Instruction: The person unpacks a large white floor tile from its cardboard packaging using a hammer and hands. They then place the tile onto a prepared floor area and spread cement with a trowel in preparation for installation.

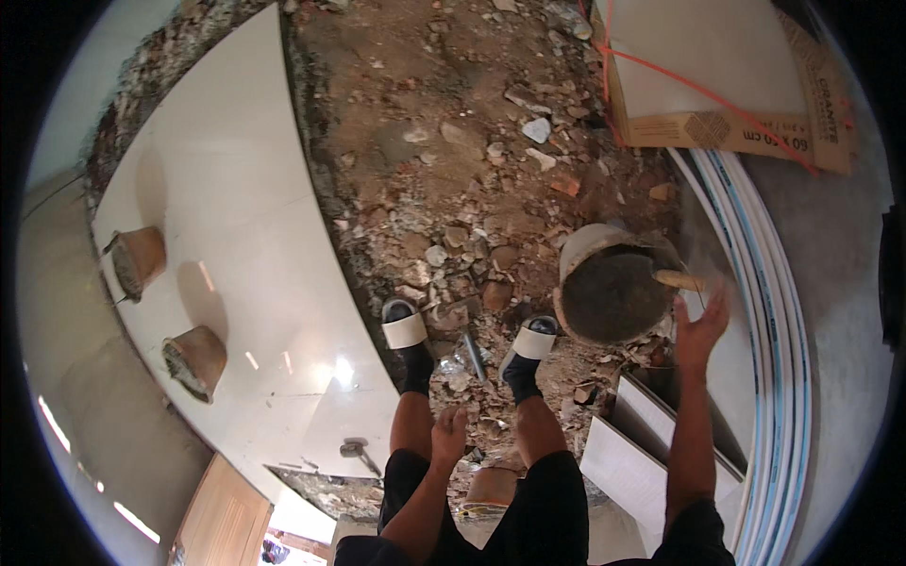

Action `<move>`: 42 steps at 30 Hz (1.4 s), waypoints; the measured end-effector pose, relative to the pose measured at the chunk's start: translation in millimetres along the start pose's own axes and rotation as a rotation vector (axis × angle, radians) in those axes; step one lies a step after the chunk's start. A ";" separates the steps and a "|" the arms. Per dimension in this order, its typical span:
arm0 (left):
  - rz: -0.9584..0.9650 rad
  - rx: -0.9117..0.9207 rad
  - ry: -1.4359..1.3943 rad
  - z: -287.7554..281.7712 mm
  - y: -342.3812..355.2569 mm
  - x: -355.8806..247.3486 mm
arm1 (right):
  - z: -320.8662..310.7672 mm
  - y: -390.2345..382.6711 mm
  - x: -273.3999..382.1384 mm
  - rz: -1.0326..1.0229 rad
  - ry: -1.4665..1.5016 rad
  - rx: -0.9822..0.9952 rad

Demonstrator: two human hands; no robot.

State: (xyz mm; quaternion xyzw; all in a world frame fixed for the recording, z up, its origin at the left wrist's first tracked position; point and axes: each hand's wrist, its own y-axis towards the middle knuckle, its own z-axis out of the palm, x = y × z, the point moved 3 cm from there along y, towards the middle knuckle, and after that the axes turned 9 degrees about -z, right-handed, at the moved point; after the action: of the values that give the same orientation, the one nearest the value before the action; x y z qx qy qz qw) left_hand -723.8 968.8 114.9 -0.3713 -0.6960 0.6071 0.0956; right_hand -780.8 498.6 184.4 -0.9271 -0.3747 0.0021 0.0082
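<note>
My right hand (pixel 701 325) reaches toward a bucket (pixel 578 253) of dark grey mortar (pixel 613 294), thumb and fingers spread apart. Just beyond those fingers, a wooden tool handle (pixel 679 280) sticks out over the bucket's right rim. The tool's other end is hidden in the bucket. By my left knee hangs my left hand (pixel 449 436), its fingers curled in with nothing visible in them. Between my sandalled feet lies a grey rod-like tool (pixel 474 357) on the rubble. A mallet (pixel 356 451) rests at the near edge of the tiled floor.
Large glossy white tiles (pixel 255 217) cover the left side, carrying two mortar-crusted buckets (pixel 142 259) (pixel 200 358). Rubble and soil (pixel 425 141) stretch ahead. On the right are long white pipes (pixel 755 283), cut tiles (pixel 623 462) and a cardboard tile box (pixel 703 127) with an orange cord.
</note>
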 end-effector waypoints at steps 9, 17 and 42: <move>0.212 -0.135 0.186 -79.3 -26.9 -137.7 | 77.5 -125.1 142.9 0.091 0.880 0.599; 0.386 -0.126 0.338 -96.1 -37.4 -116.7 | 16.7 -105.5 68.2 0.270 0.286 -0.031; 0.529 -0.424 0.380 -165.4 -29.5 -180.9 | -139.4 42.3 249.5 0.792 0.928 0.310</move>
State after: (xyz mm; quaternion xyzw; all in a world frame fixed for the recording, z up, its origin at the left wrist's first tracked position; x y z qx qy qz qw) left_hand -511.3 982.7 239.9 -0.6555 -0.6560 0.3738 -0.0161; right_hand -570.5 639.7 323.7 -0.8880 0.0444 -0.3433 0.3026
